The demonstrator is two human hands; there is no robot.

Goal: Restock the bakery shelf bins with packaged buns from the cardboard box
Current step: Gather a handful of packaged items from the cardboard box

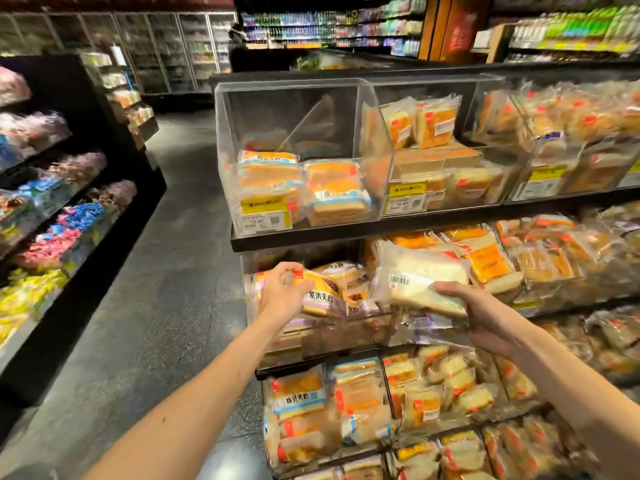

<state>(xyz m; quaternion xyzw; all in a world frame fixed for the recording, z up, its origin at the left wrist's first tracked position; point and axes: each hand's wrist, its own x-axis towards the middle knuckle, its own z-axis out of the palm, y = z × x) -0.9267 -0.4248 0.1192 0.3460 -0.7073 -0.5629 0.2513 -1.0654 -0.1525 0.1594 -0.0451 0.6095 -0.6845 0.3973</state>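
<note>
1. The left hand [282, 292] curls its fingers round a glossy bun pack [322, 294] with a purple and orange label, at the mouth of the middle shelf bin [346, 336] (clear plastic front).
2. The right hand [485, 317] grips a soft, square, pale bun pack [422, 278] in crinkly film, barcode up, just above that bin's right side.
3. Higher up, boxy clear acrylic bins [294, 98] hold flat wrapped buns.
4. Far back stand glass-doored coolers [166, 46].
</note>
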